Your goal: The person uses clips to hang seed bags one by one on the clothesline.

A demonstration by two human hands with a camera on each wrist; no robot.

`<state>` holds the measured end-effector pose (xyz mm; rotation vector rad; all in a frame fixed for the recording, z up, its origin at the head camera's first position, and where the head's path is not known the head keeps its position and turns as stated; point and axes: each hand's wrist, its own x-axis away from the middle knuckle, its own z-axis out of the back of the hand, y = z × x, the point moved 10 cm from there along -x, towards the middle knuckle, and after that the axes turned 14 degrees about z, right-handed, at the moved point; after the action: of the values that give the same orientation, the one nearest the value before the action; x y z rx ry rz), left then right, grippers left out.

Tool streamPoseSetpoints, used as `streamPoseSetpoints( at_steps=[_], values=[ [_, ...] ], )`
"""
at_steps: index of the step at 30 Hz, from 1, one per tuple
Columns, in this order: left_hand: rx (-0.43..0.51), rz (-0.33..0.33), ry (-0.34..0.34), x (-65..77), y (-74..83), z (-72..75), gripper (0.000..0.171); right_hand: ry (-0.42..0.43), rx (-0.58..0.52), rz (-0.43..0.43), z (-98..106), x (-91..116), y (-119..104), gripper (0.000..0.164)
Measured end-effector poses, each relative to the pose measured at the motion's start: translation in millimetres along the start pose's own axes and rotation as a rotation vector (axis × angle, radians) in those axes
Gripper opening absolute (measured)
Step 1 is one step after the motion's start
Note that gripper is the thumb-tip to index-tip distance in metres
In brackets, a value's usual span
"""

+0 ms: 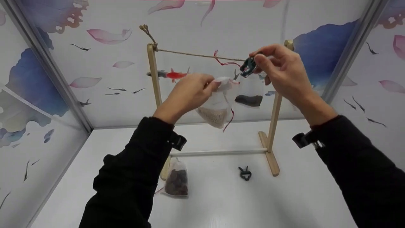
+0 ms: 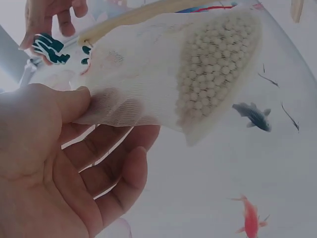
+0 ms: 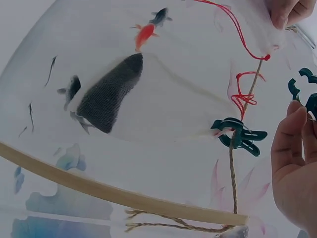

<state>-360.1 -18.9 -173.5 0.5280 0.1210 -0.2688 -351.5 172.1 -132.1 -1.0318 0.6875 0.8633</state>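
Between thumb and fingers, my left hand (image 1: 186, 93) pinches the upper part of a white mesh drawstring bag (image 2: 133, 74). Pale round beads (image 2: 213, 69) fill its lower end, and a red cord dangles beside it. My right hand (image 1: 283, 71) pinches a dark green spring clip (image 3: 311, 99), its jaws spread, close to the twine (image 1: 190, 53). Another green clip (image 3: 238, 135) grips the twine and the top of a second mesh bag, whose dark contents (image 3: 111, 94) hang low. The beaded bag's top is just below the twine.
A wooden rack with upright posts (image 1: 152, 74) carries the twine. On the white table stand a mesh bag of dark lumps (image 1: 176, 182) and a loose dark clip (image 1: 245, 173). A pale crossbar (image 1: 218, 153) joins the rack's feet. Walls printed with fish and petals surround it.
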Motion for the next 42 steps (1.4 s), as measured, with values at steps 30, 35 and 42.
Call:
streamPoseSetpoints(
  at_steps=[30, 35, 42],
  values=[
    [0.32, -0.099, 0.04, -53.4, -7.2, 2.5, 0.033, -0.122, 0.313, -0.144, -35, -62, 22, 0.033],
    [0.23, -0.048, 0.084, -56.3, -8.0, 1.9, 0.034, -0.153, 0.309, -0.143, -37, -60, 24, 0.035],
    [0.244, 0.026, 0.127, -60.3, -11.7, 3.3, 0.033, -0.184, 0.281, -0.121, -40, -59, 23, 0.033]
  ],
)
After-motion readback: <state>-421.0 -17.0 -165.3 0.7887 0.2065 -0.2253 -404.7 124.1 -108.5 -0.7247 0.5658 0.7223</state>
